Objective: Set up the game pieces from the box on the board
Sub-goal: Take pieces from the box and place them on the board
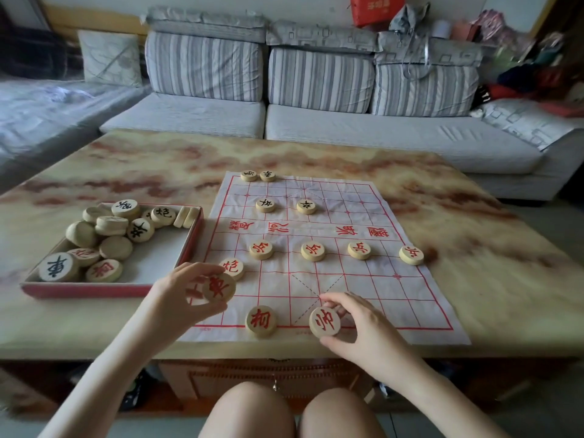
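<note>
A white cloth board with red grid lines lies on the table. Several round wooden pieces with red or black characters stand on it. My left hand holds two red-marked pieces just above the board's near left corner. My right hand grips a red-marked piece at the middle of the near edge line. Another red piece sits to its left. A red-rimmed box to the left of the board holds several more pieces.
The marble-patterned table has its near edge just above my knees. A grey striped sofa stands behind the table, with bags and clutter at its right end.
</note>
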Demonstrator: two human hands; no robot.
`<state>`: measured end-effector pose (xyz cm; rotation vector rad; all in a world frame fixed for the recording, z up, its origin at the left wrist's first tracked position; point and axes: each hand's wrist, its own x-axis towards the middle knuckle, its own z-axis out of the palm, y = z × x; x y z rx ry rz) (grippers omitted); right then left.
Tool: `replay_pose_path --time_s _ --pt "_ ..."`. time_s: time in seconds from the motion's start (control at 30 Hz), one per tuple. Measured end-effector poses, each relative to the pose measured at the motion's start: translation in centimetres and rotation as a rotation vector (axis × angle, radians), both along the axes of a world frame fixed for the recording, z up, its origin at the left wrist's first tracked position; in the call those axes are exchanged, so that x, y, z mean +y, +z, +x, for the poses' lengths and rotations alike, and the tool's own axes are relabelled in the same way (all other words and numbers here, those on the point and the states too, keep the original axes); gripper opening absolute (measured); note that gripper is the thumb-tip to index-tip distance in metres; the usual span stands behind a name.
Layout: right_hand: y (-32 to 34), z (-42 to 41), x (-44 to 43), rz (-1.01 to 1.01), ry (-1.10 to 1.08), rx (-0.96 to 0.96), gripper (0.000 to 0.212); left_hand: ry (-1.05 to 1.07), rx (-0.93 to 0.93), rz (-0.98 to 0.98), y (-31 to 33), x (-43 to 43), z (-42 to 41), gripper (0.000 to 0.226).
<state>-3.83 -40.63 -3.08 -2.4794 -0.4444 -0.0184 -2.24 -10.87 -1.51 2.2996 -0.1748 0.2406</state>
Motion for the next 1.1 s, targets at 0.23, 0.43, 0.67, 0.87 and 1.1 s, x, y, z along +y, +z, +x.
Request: replay_pose_path --time_s 0.23,0.43,0.67,0.87,1.1 --pt "-0.8 0.0 0.5 -0.075 0.021 -0.025 0.054 0.021 -0.004 0.009 -0.8 1.4 -1.8 0.051" --pt "0.0 -0.7 1.0 -0.034 0.010 -0.088 0.054 0.058 0.017 0.024 -1.7 2.7 -3.2 0.049" --pt "0.9 -1.5 2.4 -0.021 0.054 -0.107 0.045 0.073 0.014 0.069 -3.0 3.0 -3.7 0.052" --pt "2.0 -1.2 4.0 -0.012 0.081 -0.088 0.042 0.098 -0.015 0.055 -2.5 3.3 -4.2 0.052" --pt "3.9 1.1 10.2 0.080 0.211 -0.046 0.037 0.215 -0.101 0.034 -0.1 6.5 -3.9 0.037"
